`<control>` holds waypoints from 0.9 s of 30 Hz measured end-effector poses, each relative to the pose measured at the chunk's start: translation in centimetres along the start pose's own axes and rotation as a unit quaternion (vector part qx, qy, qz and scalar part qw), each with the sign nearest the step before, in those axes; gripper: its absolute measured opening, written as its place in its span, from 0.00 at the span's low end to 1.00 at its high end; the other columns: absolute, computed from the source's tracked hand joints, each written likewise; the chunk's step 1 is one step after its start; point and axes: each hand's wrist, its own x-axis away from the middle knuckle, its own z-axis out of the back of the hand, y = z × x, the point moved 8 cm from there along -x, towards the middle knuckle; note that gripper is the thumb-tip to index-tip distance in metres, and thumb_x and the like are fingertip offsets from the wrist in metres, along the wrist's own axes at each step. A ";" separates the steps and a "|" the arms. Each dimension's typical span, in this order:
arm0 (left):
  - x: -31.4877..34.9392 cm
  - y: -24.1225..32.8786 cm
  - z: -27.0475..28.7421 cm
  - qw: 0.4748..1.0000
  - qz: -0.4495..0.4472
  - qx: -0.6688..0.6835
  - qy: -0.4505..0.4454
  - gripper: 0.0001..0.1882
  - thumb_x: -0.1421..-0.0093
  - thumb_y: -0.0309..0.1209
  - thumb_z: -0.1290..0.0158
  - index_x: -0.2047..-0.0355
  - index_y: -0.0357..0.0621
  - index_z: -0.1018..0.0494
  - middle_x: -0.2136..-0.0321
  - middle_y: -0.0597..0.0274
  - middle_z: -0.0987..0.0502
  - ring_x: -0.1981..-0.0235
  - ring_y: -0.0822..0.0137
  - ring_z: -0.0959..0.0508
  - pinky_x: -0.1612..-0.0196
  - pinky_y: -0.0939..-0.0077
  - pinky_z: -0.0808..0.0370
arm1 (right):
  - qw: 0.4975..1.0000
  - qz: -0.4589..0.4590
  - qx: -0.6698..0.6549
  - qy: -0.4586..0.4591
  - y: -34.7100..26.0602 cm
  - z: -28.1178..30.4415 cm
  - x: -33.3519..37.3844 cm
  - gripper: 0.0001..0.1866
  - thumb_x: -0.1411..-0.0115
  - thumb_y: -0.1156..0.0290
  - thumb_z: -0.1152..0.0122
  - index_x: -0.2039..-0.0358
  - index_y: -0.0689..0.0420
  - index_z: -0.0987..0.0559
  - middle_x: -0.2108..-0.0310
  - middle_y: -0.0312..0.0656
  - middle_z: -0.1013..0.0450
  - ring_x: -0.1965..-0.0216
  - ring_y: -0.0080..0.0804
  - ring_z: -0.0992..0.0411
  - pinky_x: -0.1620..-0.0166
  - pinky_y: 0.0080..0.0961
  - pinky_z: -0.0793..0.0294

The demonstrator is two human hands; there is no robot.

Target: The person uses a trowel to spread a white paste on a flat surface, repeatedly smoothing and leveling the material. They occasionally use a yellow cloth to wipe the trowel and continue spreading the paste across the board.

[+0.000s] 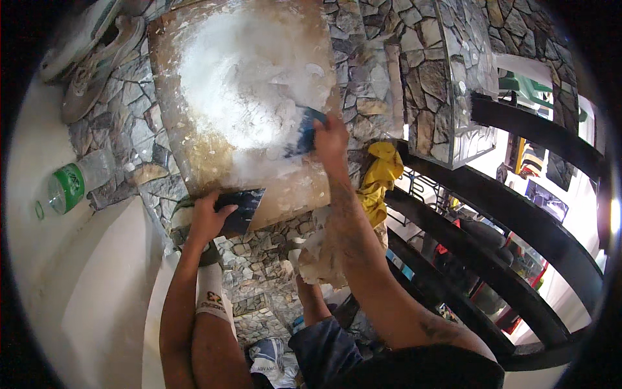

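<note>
A heap of white powder [227, 71] covers much of a brown wooden board [291, 194]. My right hand [332, 144] grips a dark blue flat scraper [306, 133], smeared with white, at the powder's right edge. My left hand [208, 217] holds a second dark flat scraper [245, 206] by its left side, over the board's near left corner. The thumb lies across its face, and the other fingers are mostly hidden behind it.
A clear plastic bottle with a green label [68, 188] and a shoe [94, 78] lie to the left. Yellow cloth [379, 175] hangs beside my right forearm. Dark railing bars [492, 227] run along the right, and stone-patterned flooring [259, 259] surrounds the board.
</note>
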 end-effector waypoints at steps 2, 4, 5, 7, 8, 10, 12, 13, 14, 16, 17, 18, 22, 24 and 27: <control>0.2 -0.3 0.4 1.000 0.018 0.010 0.002 0.22 0.55 0.35 0.38 0.63 0.34 0.28 0.73 0.45 0.25 0.71 0.51 0.24 0.67 0.64 0.29 | 0.998 -0.013 0.012 -0.054 -3.3 -2.4 -0.8 0.12 0.51 0.69 0.40 0.66 0.61 0.24 0.73 0.54 0.27 0.69 0.50 0.28 0.66 0.39 0.31; 1.9 -5.0 1.1 0.999 0.027 0.026 0.037 0.22 0.55 0.36 0.38 0.62 0.34 0.28 0.73 0.45 0.25 0.70 0.51 0.24 0.66 0.64 0.29 | 0.992 -0.021 -0.003 -0.121 -9.0 -4.3 -0.6 0.11 0.51 0.70 0.41 0.67 0.60 0.24 0.74 0.54 0.27 0.71 0.50 0.28 0.68 0.38 0.31; 1.8 -6.4 0.4 0.996 0.012 0.073 0.052 0.23 0.55 0.36 0.38 0.62 0.34 0.28 0.72 0.45 0.25 0.70 0.52 0.24 0.66 0.64 0.29 | 0.990 0.013 -0.012 -0.139 -10.6 -3.4 -1.0 0.10 0.50 0.70 0.41 0.69 0.60 0.25 0.75 0.54 0.27 0.74 0.50 0.28 0.69 0.38 0.31; 1.5 -3.9 0.1 0.998 0.020 0.023 0.062 0.24 0.55 0.37 0.38 0.61 0.35 0.28 0.70 0.45 0.25 0.68 0.52 0.25 0.64 0.64 0.30 | 0.982 0.104 0.028 -0.152 -12.6 -1.3 -1.4 0.06 0.52 0.74 0.44 0.71 0.60 0.25 0.78 0.51 0.28 0.78 0.50 0.29 0.72 0.38 0.29; 1.3 -1.9 0.5 0.996 0.024 -0.030 0.074 0.24 0.54 0.37 0.38 0.60 0.35 0.28 0.68 0.44 0.25 0.65 0.52 0.25 0.63 0.64 0.30 | 0.982 0.106 0.032 -0.150 -12.5 -0.4 -1.3 0.06 0.52 0.74 0.44 0.71 0.60 0.25 0.78 0.51 0.28 0.78 0.50 0.29 0.72 0.38 0.29; 1.1 -1.3 1.2 0.995 0.095 0.001 0.009 0.29 0.53 0.43 0.40 0.56 0.36 0.31 0.60 0.44 0.29 0.59 0.52 0.29 0.56 0.63 0.33 | 0.951 0.238 0.086 -0.177 -14.7 -0.5 0.4 0.07 0.49 0.74 0.45 0.69 0.61 0.24 0.73 0.51 0.26 0.73 0.48 0.27 0.69 0.37 0.28; 1.6 -2.4 0.0 0.984 0.162 0.037 -0.060 0.34 0.51 0.48 0.42 0.51 0.36 0.34 0.53 0.43 0.32 0.52 0.52 0.32 0.49 0.63 0.35 | 0.935 0.276 0.087 -0.206 -15.2 -1.4 1.8 0.07 0.49 0.74 0.47 0.69 0.60 0.24 0.73 0.50 0.27 0.73 0.48 0.27 0.67 0.38 0.27; 1.8 -3.0 0.5 0.989 0.144 0.006 -0.014 0.31 0.53 0.44 0.40 0.54 0.37 0.32 0.58 0.44 0.30 0.56 0.51 0.30 0.54 0.63 0.33 | 0.923 0.310 0.097 -0.209 -16.0 -1.8 2.2 0.07 0.49 0.74 0.47 0.69 0.59 0.24 0.74 0.50 0.27 0.72 0.47 0.27 0.67 0.38 0.27; 1.9 -3.2 1.0 0.992 0.124 -0.023 0.031 0.28 0.55 0.39 0.37 0.56 0.37 0.30 0.62 0.44 0.27 0.60 0.51 0.28 0.59 0.64 0.31 | 0.909 0.342 0.110 -0.209 -16.8 -1.9 2.3 0.07 0.50 0.73 0.46 0.69 0.58 0.24 0.75 0.49 0.27 0.72 0.46 0.27 0.67 0.38 0.27; 2.1 -3.8 1.1 0.993 0.096 -0.034 0.055 0.28 0.55 0.40 0.37 0.57 0.37 0.30 0.63 0.45 0.27 0.60 0.51 0.29 0.59 0.64 0.31 | 0.912 0.325 0.126 -0.214 -17.5 -1.0 -0.3 0.07 0.49 0.73 0.46 0.68 0.58 0.24 0.74 0.49 0.27 0.71 0.45 0.27 0.67 0.38 0.27; 2.1 -3.5 1.3 0.995 0.064 -0.041 0.071 0.29 0.56 0.40 0.36 0.57 0.36 0.30 0.63 0.45 0.27 0.59 0.52 0.29 0.59 0.64 0.31 | 0.915 0.303 0.150 -0.219 -17.4 -0.4 -2.1 0.08 0.49 0.73 0.46 0.68 0.58 0.24 0.73 0.49 0.27 0.70 0.44 0.26 0.67 0.37 0.28; 1.9 -3.1 1.3 0.995 0.062 -0.039 0.071 0.29 0.56 0.40 0.36 0.57 0.36 0.30 0.63 0.45 0.27 0.59 0.52 0.29 0.59 0.64 0.31 | 0.927 0.256 0.159 -0.222 -16.5 -0.2 -4.1 0.08 0.49 0.72 0.45 0.67 0.58 0.24 0.73 0.50 0.26 0.69 0.43 0.26 0.67 0.36 0.28; 1.6 -3.2 0.9 0.996 0.072 -0.009 0.049 0.29 0.56 0.41 0.36 0.58 0.36 0.30 0.64 0.45 0.27 0.61 0.51 0.28 0.59 0.62 0.31 | 0.955 0.220 0.101 -0.169 -12.2 -1.4 -11.7 0.11 0.49 0.70 0.42 0.65 0.58 0.23 0.72 0.51 0.26 0.69 0.43 0.26 0.67 0.33 0.28; 1.2 -2.9 0.6 0.997 0.042 -0.019 0.067 0.28 0.57 0.41 0.36 0.59 0.36 0.30 0.66 0.45 0.26 0.63 0.50 0.27 0.60 0.62 0.31 | 0.962 0.119 -0.092 -0.227 -8.4 -2.9 -15.0 0.11 0.52 0.67 0.39 0.67 0.56 0.22 0.72 0.49 0.26 0.68 0.45 0.26 0.64 0.38 0.29; 1.2 -3.1 0.9 0.997 0.038 -0.005 0.067 0.27 0.56 0.39 0.37 0.60 0.35 0.30 0.68 0.46 0.26 0.65 0.50 0.27 0.61 0.62 0.31 | 0.978 0.117 0.025 -0.169 -7.5 -4.4 -16.8 0.11 0.53 0.67 0.39 0.70 0.58 0.22 0.73 0.49 0.26 0.68 0.44 0.26 0.63 0.37 0.29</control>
